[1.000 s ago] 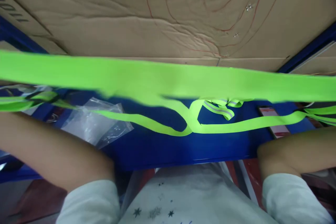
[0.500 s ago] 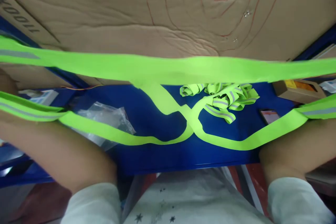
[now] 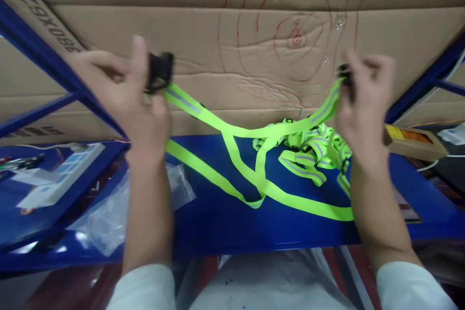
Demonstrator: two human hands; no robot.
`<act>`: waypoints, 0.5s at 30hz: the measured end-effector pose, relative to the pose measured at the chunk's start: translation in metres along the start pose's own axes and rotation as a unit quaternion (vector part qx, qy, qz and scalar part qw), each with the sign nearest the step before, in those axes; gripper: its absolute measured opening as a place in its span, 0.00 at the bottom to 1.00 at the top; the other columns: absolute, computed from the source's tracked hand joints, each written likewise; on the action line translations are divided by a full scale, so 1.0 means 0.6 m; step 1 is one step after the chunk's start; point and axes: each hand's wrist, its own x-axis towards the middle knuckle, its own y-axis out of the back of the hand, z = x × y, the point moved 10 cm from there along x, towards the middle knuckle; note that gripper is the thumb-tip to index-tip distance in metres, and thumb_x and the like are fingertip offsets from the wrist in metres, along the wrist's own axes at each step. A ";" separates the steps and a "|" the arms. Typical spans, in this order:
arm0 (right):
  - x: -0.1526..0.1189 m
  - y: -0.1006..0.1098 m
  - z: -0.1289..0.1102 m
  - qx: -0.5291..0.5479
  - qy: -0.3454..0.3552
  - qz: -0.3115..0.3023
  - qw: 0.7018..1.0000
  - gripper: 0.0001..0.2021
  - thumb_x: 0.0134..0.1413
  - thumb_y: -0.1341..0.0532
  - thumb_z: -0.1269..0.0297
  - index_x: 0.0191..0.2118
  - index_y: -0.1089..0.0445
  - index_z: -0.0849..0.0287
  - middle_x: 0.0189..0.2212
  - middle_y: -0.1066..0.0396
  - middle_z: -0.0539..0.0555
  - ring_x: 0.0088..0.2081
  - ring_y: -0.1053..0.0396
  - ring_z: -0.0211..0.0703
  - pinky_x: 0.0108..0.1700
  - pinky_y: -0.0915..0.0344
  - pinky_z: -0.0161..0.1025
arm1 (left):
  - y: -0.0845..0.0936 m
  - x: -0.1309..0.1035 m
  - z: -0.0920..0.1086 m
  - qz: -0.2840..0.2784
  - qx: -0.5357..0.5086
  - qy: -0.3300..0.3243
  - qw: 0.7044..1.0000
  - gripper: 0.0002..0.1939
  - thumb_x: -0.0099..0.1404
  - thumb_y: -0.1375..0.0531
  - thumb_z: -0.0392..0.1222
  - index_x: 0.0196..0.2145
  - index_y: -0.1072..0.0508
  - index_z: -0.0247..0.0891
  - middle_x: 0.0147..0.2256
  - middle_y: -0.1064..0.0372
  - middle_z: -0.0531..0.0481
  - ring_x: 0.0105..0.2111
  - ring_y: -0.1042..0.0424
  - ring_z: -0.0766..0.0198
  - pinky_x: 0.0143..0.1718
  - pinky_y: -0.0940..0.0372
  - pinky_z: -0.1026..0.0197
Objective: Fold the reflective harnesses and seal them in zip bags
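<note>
Black buckle (image 3: 162, 70) gripped by left hand (image 3: 129, 94), black clip (image 3: 343, 71) by right hand (image 3: 366, 101); green strap (image 3: 250, 132) is slung between, inside the worktop's (image 3: 232, 227) front edge!

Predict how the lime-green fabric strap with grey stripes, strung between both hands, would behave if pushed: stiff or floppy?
The lime-green strap would likely fold, since it sags between the left hand and right hand. It looks light, being a thin, flat band. The black fitting by the left hand probably stays stiff, given its blocky shape.
</note>
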 end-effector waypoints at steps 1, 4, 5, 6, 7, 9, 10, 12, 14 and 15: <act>-0.011 -0.030 -0.031 0.007 0.023 -0.035 0.999 0.29 0.64 0.49 0.76 0.69 0.37 0.60 0.60 0.39 0.66 0.64 0.38 0.55 0.64 0.37 0.56 | -0.006 0.003 0.051 -0.014 -0.017 -0.009 1.000 0.28 0.76 0.53 0.39 0.71 0.42 0.48 0.48 0.51 0.43 0.49 0.45 0.57 0.49 0.41 0.47; -0.052 -0.103 -0.114 0.024 0.074 -0.120 0.990 0.32 0.64 0.51 0.76 0.72 0.44 0.55 0.63 0.41 0.64 0.65 0.40 0.57 0.63 0.35 0.57 | -0.028 0.001 0.170 -0.097 -0.102 0.026 0.990 0.27 0.75 0.53 0.39 0.69 0.36 0.44 0.46 0.40 0.39 0.49 0.38 0.51 0.50 0.38 0.48; -0.063 -0.117 -0.131 0.027 0.077 -0.136 0.987 0.32 0.64 0.51 0.75 0.73 0.46 0.56 0.64 0.41 0.65 0.66 0.40 0.57 0.63 0.35 0.57 | -0.035 -0.004 0.200 -0.126 -0.119 0.032 0.984 0.27 0.75 0.52 0.39 0.69 0.35 0.43 0.46 0.38 0.38 0.50 0.37 0.50 0.52 0.38 0.47; -0.071 -0.125 -0.143 0.029 0.075 -0.147 0.986 0.32 0.65 0.52 0.75 0.74 0.47 0.56 0.64 0.42 0.66 0.66 0.40 0.58 0.63 0.34 0.57 | -0.040 -0.009 0.225 -0.146 -0.128 0.029 0.981 0.27 0.74 0.51 0.39 0.68 0.35 0.42 0.46 0.36 0.38 0.50 0.36 0.50 0.53 0.39 0.47; -0.076 -0.129 -0.150 0.033 0.070 -0.153 0.985 0.32 0.65 0.52 0.75 0.74 0.48 0.56 0.64 0.42 0.66 0.65 0.40 0.58 0.62 0.34 0.57 | -0.045 -0.015 0.243 -0.162 -0.132 0.024 0.978 0.26 0.74 0.51 0.38 0.68 0.34 0.41 0.46 0.35 0.38 0.49 0.35 0.50 0.54 0.39 0.47; -0.082 -0.129 -0.156 0.042 0.060 -0.153 0.985 0.32 0.66 0.53 0.74 0.74 0.50 0.55 0.64 0.42 0.65 0.65 0.39 0.58 0.62 0.33 0.58 | -0.052 -0.025 0.266 -0.180 -0.130 0.005 0.975 0.26 0.75 0.52 0.36 0.67 0.34 0.39 0.45 0.33 0.38 0.49 0.33 0.52 0.54 0.39 0.49; -0.083 -0.128 -0.157 0.048 0.059 -0.153 0.985 0.32 0.66 0.53 0.74 0.74 0.50 0.55 0.64 0.41 0.65 0.65 0.39 0.58 0.62 0.33 0.58 | -0.056 -0.029 0.270 -0.184 -0.128 -0.002 0.975 0.26 0.75 0.53 0.35 0.67 0.33 0.38 0.44 0.33 0.38 0.48 0.33 0.53 0.53 0.38 0.50; -0.083 -0.127 -0.156 0.059 0.058 -0.153 0.985 0.32 0.66 0.53 0.73 0.74 0.50 0.56 0.63 0.41 0.65 0.65 0.39 0.57 0.63 0.34 0.58 | -0.062 -0.033 0.271 -0.186 -0.122 -0.009 0.975 0.27 0.74 0.54 0.34 0.66 0.33 0.37 0.44 0.32 0.38 0.47 0.32 0.54 0.52 0.38 0.51; -0.083 -0.127 -0.152 0.063 0.051 -0.149 0.985 0.32 0.66 0.53 0.73 0.74 0.49 0.57 0.63 0.40 0.66 0.64 0.39 0.58 0.63 0.34 0.58 | -0.063 -0.034 0.266 -0.177 -0.113 -0.006 0.978 0.27 0.73 0.53 0.33 0.66 0.33 0.36 0.44 0.32 0.38 0.47 0.32 0.54 0.51 0.38 0.51; -0.082 -0.127 -0.149 0.062 0.047 -0.145 0.986 0.32 0.66 0.53 0.74 0.74 0.49 0.57 0.62 0.40 0.66 0.64 0.39 0.58 0.62 0.33 0.59 | -0.063 -0.034 0.264 -0.174 -0.108 -0.002 0.979 0.27 0.72 0.53 0.33 0.66 0.33 0.36 0.44 0.32 0.37 0.47 0.32 0.54 0.51 0.37 0.51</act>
